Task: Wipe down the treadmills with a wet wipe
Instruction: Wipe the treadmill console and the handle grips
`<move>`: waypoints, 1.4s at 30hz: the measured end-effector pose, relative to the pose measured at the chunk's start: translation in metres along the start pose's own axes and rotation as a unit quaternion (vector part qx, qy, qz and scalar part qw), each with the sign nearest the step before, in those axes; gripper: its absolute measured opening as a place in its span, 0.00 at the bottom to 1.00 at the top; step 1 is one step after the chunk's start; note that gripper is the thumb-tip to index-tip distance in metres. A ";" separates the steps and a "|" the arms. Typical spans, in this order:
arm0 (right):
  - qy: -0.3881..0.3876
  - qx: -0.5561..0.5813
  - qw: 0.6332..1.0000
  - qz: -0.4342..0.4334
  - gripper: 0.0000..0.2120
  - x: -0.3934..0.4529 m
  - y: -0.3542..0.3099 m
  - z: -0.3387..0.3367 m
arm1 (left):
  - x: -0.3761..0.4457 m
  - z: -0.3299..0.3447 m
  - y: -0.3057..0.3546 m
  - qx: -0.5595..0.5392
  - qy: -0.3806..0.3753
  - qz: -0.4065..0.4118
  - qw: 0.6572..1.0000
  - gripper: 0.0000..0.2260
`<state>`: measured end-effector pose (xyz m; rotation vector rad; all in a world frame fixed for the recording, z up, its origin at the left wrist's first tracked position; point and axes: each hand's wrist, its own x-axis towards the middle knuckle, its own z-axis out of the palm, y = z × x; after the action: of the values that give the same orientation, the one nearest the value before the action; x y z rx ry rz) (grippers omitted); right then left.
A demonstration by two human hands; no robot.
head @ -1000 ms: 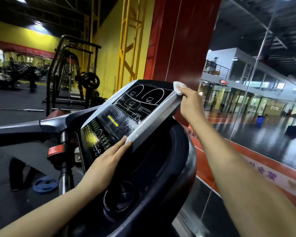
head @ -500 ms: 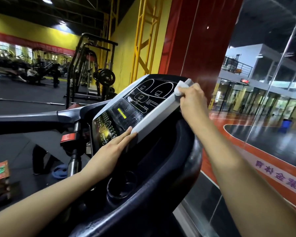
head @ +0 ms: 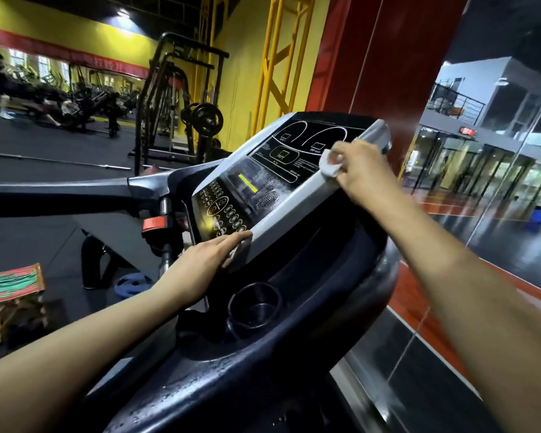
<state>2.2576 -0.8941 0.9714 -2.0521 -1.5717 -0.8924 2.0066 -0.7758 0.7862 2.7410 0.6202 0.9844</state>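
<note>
The treadmill console [head: 281,170] fills the middle of the view, a black display panel with a grey frame, tilted down to the left. My right hand [head: 361,168] grips a white wet wipe [head: 328,165] and presses it on the grey right edge near the upper end of the panel. My left hand [head: 206,264] lies with straight fingers against the console's lower corner, just under the round buttons. Damp streaks show on the panel near the yellow bar. A black tray with a cup holder [head: 255,303] sits below the console.
A grey handrail [head: 60,195] runs off to the left, with a red safety clip [head: 153,223] at its joint. Weight racks [head: 181,98] stand behind on the left. A glass wall [head: 497,157] is close on the right. A small woven stool [head: 13,284] stands on the floor at left.
My right hand has slid the wipe from the console's top right corner down along the grey right edge. My left hand stays at the lower corner. The camera has moved closer and turned.
</note>
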 end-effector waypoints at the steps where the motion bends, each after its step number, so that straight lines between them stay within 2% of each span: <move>1: -0.006 0.001 1.000 0.003 0.09 -0.001 -0.002 0.002 | -0.002 0.001 -0.004 -0.004 0.003 0.000 1.000 0.27; 4: -0.061 0.019 0.997 -0.031 0.08 -0.023 -0.031 0.018 | -0.008 0.002 -0.016 -0.012 -0.002 -0.001 1.000 0.25; 7: -0.161 0.038 0.980 -0.112 0.11 -0.057 -0.069 0.036 | -0.011 0.001 -0.026 -0.011 -0.014 0.001 1.000 0.21; 10: -0.220 -0.007 0.961 -0.169 0.10 -0.070 -0.095 0.037 | -0.010 0.002 -0.031 -0.013 -0.021 -0.001 1.000 0.20; 13: -0.185 -0.037 0.974 -0.127 0.09 -0.058 -0.085 0.027 | -0.015 0.002 -0.037 -0.028 -0.031 0.013 0.999 0.21; 16: -0.088 -0.037 0.995 -0.035 0.09 -0.047 -0.066 0.019 | -0.024 0.003 -0.045 -0.047 -0.033 0.031 0.998 0.22; 18: -0.076 -0.035 0.996 -0.007 0.10 -0.047 -0.070 0.020 | -0.028 0.006 -0.050 -0.062 -0.039 0.043 0.996 0.23; 21: -0.127 -0.039 0.991 -0.028 0.09 -0.056 -0.096 0.030 | -0.030 0.009 -0.052 -0.063 -0.042 0.042 0.996 0.25; 26: -0.315 -0.038 0.940 -0.126 0.09 -0.074 -0.148 0.049 | -0.029 0.006 -0.051 -0.075 -0.046 0.046 0.995 0.26; 28: -0.326 -0.036 0.932 -0.157 0.11 -0.076 -0.156 0.053 | -0.031 0.002 -0.051 -0.079 -0.056 0.044 0.994 0.30; 30: -0.299 -0.062 0.943 -0.131 0.08 -0.071 -0.151 0.049 | -0.036 -0.001 -0.055 -0.080 -0.068 0.048 0.993 0.34; 32: -0.238 -0.082 0.964 -0.087 0.07 -0.061 -0.135 0.045 | -0.043 -0.003 -0.063 -0.073 -0.073 0.048 0.993 0.34; 34: -0.151 -0.098 0.982 -0.056 0.08 -0.054 -0.121 0.042 | -0.052 -0.003 -0.072 -0.051 -0.084 0.045 0.994 0.30; 37: -0.112 -0.144 0.979 -0.088 0.09 -0.052 -0.120 0.051 | -0.061 -0.002 -0.084 -0.005 -0.071 0.052 0.996 0.20; 39: -0.140 -0.147 0.970 -0.131 0.11 -0.051 -0.138 0.063 | -0.066 -0.004 -0.091 0.014 -0.071 0.045 0.996 0.20; 42: -0.293 -0.161 0.926 -0.177 0.13 -0.049 -0.168 0.081 | -0.077 -0.010 -0.102 0.003 -0.080 0.045 0.996 0.21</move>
<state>2.1088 -0.8276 0.8689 -2.4651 -2.2997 -0.7234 1.9133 -0.7176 0.7212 2.8390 0.4795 0.7705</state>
